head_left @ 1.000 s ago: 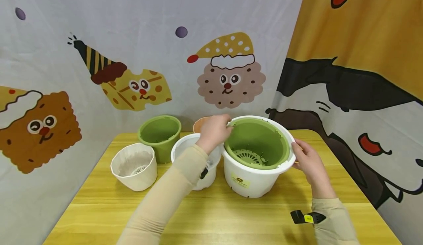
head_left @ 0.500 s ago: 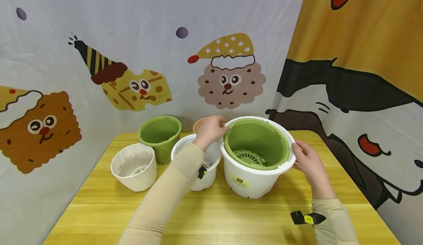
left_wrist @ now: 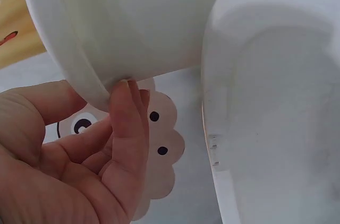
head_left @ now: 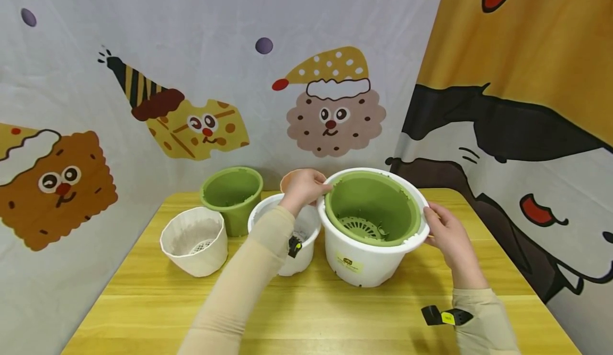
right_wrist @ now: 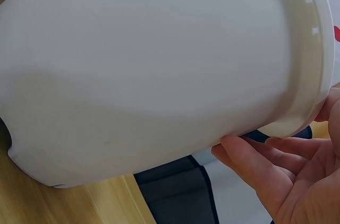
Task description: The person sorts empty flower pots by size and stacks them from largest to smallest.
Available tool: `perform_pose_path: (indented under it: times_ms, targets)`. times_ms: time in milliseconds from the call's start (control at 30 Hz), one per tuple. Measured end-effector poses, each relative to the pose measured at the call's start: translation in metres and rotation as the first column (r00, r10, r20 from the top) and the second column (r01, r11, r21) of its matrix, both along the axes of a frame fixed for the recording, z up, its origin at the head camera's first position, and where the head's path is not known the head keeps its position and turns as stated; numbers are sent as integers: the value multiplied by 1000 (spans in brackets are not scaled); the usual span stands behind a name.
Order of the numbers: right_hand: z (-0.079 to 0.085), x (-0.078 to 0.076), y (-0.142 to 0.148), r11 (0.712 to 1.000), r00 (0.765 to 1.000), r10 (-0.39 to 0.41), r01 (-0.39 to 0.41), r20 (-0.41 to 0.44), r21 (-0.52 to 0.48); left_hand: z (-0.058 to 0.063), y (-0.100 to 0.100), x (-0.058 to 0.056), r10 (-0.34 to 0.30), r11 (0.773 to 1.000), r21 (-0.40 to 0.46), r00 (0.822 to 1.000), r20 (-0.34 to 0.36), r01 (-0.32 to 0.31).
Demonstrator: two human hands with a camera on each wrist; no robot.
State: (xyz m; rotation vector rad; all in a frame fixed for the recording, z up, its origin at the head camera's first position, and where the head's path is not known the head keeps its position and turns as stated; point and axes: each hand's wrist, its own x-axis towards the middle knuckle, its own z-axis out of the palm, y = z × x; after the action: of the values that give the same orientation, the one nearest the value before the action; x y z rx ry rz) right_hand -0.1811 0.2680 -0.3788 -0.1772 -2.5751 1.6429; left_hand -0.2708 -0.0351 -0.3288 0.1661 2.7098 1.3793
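Observation:
A large white flower pot (head_left: 364, 264) with a yellow label stands on the table, and a green flower pot (head_left: 375, 200) with a slotted bottom sits inside it. My left hand (head_left: 305, 189) holds the white pot's rim at its far left side. In the left wrist view, the thumb of that left hand (left_wrist: 69, 160) lies on one side of the rim and the fingers curl under the other. Across the pot, my right hand (head_left: 450, 238) grips the right rim. The right wrist view shows this right hand (right_wrist: 297, 176) with fingertips against the pot's outer wall below the rim.
Left of the large pot stands a smaller white pot (head_left: 311, 227), partly behind my left arm. An orange pot (head_left: 288, 178) shows behind my left hand. Further left are another green pot (head_left: 239, 216) and a cream pot (head_left: 210, 254), all on the wooden table (head_left: 306, 318).
My left hand has shifted slightly down and left, from beside the inner green pot's edge to the white pot's rim. My right hand and the pots stay nearly where they were.

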Motion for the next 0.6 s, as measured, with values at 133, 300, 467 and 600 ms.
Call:
perform_pose_path:
  times_ms: [133,300,467,600]
  targets:
    - [0,-1,1,1000,1000,0,0,5,-10,-1,2,-2,-2,1000,-17,1000,-8,2]
    - [-1,0,1,1000,1000,13,-14,-3,-24,-6,3,-3,-22,996,-88,994,-104,12]
    - [-1,0,2,1000,1000,19,-19,-10,-24,-6,3,-2,-28,996,-92,994,-103,18]
    - [-1,0,2,1000,1000,21,-21,-13,-23,-4,3,-2,-35,997,-77,997,-70,29]
